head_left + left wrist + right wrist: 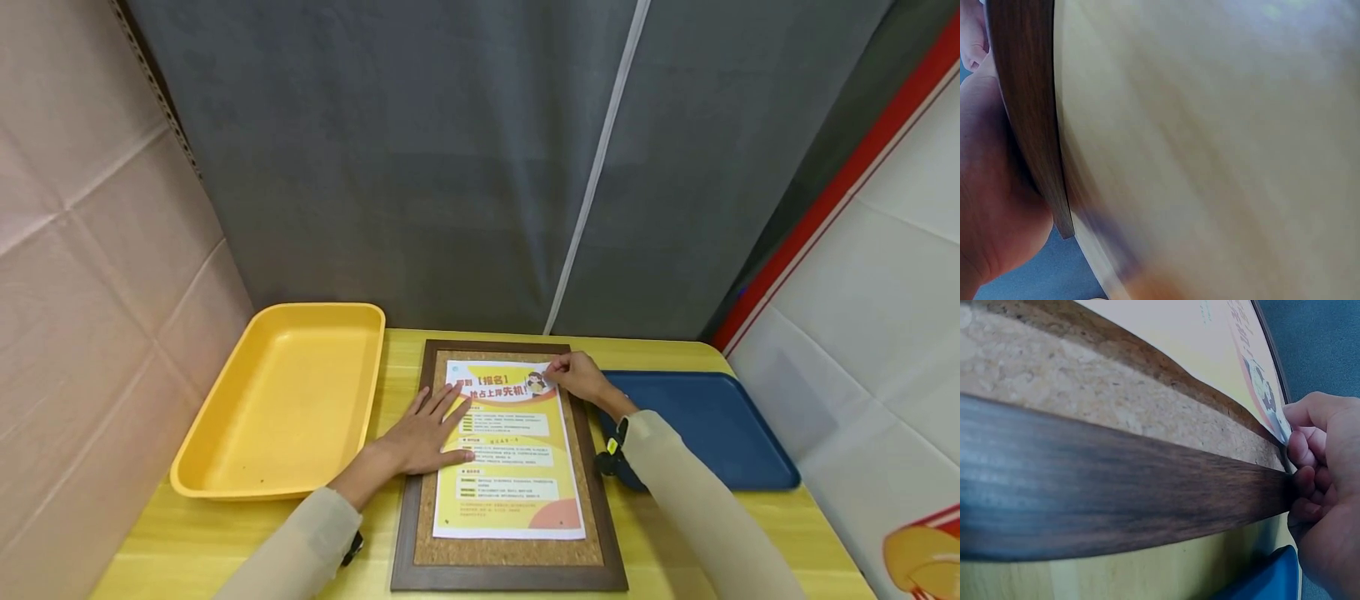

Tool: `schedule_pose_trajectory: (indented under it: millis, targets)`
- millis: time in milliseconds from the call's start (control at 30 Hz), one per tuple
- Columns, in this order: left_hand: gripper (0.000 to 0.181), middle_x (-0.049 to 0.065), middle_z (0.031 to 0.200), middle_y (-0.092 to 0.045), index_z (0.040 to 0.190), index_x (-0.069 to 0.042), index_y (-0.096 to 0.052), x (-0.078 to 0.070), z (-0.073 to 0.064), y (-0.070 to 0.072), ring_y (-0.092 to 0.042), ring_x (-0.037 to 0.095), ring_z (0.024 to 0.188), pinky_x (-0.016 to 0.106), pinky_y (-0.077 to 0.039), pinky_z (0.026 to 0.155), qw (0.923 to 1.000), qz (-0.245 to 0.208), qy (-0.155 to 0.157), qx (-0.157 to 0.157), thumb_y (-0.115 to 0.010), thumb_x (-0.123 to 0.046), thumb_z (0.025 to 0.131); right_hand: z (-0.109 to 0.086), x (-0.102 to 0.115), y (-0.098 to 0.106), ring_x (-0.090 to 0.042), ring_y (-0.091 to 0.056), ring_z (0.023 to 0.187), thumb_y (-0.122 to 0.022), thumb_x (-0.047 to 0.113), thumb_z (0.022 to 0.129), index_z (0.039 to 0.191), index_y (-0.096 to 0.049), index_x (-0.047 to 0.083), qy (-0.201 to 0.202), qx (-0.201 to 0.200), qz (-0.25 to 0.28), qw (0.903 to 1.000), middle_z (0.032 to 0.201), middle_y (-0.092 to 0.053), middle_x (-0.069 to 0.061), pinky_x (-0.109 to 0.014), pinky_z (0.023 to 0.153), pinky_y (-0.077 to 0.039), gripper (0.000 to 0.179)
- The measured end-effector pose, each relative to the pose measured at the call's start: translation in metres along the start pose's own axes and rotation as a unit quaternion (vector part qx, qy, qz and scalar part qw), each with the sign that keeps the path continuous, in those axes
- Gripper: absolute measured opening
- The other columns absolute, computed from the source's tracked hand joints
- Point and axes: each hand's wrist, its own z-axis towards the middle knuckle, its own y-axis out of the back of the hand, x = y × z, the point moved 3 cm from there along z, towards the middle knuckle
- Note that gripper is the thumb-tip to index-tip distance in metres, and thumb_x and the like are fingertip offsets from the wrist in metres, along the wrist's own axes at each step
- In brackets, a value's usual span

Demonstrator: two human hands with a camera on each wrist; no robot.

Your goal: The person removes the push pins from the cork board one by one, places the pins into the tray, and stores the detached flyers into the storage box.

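A yellow printed poster (pixel 517 471) lies on a cork board (pixel 510 552) with a dark brown wooden frame (pixel 408 533). My left hand (pixel 427 433) rests with spread fingers on the poster's left side, its palm over the frame's left edge. At the poster's upper right corner, my right hand (pixel 581 379) pinches the paper between thumb and curled fingers. In the right wrist view, that hand (pixel 1329 469) touches the frame too, and the paper's edge (pixel 1210 384) stands slightly off the cork. Small dark dots show at the poster's lower corners; whether they are pins I cannot tell.
To the left stands a yellow tray (pixel 285 400), with a tiny dark speck in it. A dark blue tray (pixel 705 433) sits on the right, partly behind my right forearm. A grey curtain (pixel 412 167) closes off the back of the yellow wooden table (pixel 165 550).
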Motion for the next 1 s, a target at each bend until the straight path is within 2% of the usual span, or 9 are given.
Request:
schedule_pose_trajectory:
  millis: [333, 633, 800, 1000]
  targets:
    - [0.098, 0.014, 0.179, -0.002, 0.172, -0.013, -0.014, 0.005, 0.001, -0.008, -0.006, 0.036, 0.164, 0.063, -0.003, 0.129, 0.9998, -0.009, -0.011, -0.012, -0.037, -0.078, 0.102, -0.002, -0.004, 0.006, -0.016, -0.054, 0.077, -0.072, 0.011, 0.1, 0.097, -0.078, 0.0, 0.022, 0.022, 0.006, 0.9995, 0.095, -0.072, -0.009, -0.029, 0.07, -0.043, 0.013]
    - [0.099, 0.009, 0.179, 0.005, 0.172, -0.019, -0.007, 0.009, 0.005, -0.012, 0.001, 0.031, 0.165, 0.06, 0.002, 0.13, 1.0, 0.005, 0.006, -0.001, -0.032, -0.081, 0.101, -0.009, -0.006, 0.017, -0.017, -0.052, 0.076, -0.072, 0.012, 0.101, 0.098, -0.078, 0.001, 0.041, 0.042, 0.004, 0.9983, 0.09, -0.069, -0.005, -0.03, 0.07, -0.042, 0.013]
    - [0.099, 0.009, 0.179, 0.005, 0.172, -0.018, -0.007, 0.009, 0.004, -0.011, 0.001, 0.031, 0.165, 0.06, 0.002, 0.13, 1.0, 0.006, 0.004, 0.0, -0.033, -0.081, 0.101, -0.015, -0.008, 0.026, -0.018, -0.055, 0.08, -0.071, 0.012, 0.102, 0.098, -0.078, 0.002, 0.04, 0.046, 0.006, 0.9981, 0.094, -0.073, -0.007, -0.03, 0.072, -0.045, 0.013]
    - [0.099, 0.011, 0.179, 0.004, 0.172, -0.017, -0.008, 0.01, 0.004, -0.011, 0.0, 0.032, 0.165, 0.06, 0.001, 0.13, 1.0, 0.006, 0.003, -0.002, -0.033, -0.081, 0.101, -0.022, -0.011, 0.04, -0.023, -0.057, 0.08, -0.07, 0.01, 0.102, 0.101, -0.078, -0.004, 0.056, 0.051, 0.005, 0.9971, 0.1, -0.076, -0.016, -0.03, 0.072, -0.046, 0.016]
